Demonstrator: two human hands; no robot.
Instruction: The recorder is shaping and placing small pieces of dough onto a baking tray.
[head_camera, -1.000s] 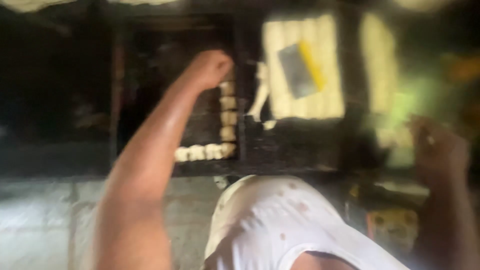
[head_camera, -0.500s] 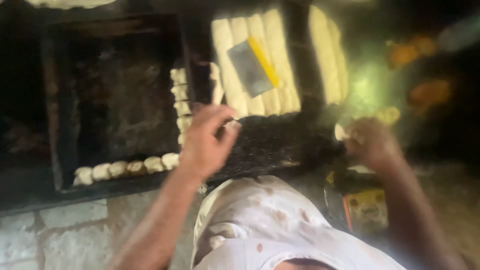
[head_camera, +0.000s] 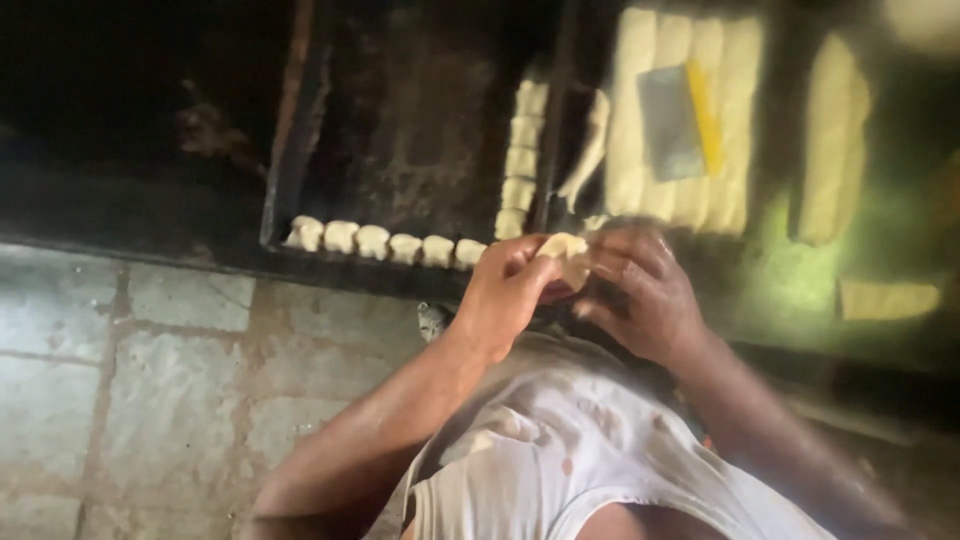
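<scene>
Both hands now meet at frame centre: left hand back from the tray, right hand joined in, fingers of both closed on one dough piece. Shaping begins; dough rows wait upper left.

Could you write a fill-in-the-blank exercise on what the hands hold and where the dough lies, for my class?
1. The left hand and right hand together hold one piece of ____.
2. The dough balls sit in a dark baking ____.
3. On the dough strips lies a scraper with a ____ handle.

Missing words: dough; tray; yellow
</scene>
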